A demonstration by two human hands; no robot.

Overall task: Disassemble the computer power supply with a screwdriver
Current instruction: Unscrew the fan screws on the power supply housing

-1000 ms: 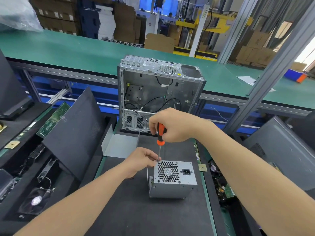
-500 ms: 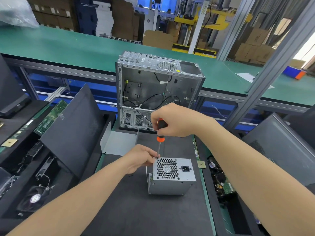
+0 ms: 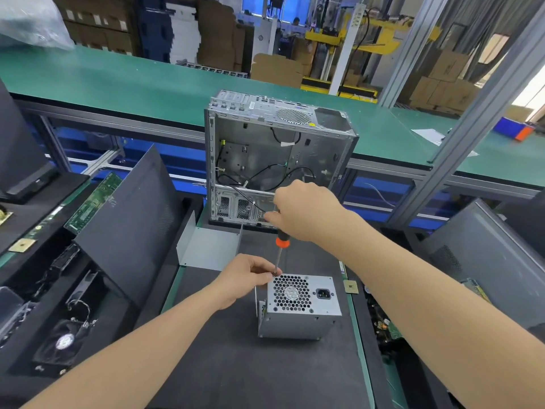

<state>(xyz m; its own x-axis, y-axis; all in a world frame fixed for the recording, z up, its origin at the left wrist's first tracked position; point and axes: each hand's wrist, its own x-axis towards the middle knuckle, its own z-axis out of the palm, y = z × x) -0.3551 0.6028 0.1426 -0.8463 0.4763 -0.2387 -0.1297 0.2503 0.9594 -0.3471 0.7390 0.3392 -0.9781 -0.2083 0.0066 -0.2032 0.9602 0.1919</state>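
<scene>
A grey metal power supply (image 3: 300,317) stands on the black mat (image 3: 230,364), its fan grille and power socket facing up. My right hand (image 3: 303,212) is closed around the handle of an orange-and-black screwdriver (image 3: 279,252), held nearly upright. The tip of its shaft meets the top left corner of the power supply. My left hand (image 3: 244,278) rests against that same corner, fingers pinched at the shaft's tip. Whether a screw sits under the tip is hidden by the fingers.
An open, gutted computer case (image 3: 277,160) stands upright just behind the mat. A bent grey metal plate (image 3: 209,249) lies to the left of it. Black side panels lean at left (image 3: 129,225) and right (image 3: 483,261). Fans and circuit boards fill trays on both sides.
My right hand has rolled over the screwdriver handle, so less orange shows. Both hands stay at the power supply's top left corner. The view has shifted slightly.
</scene>
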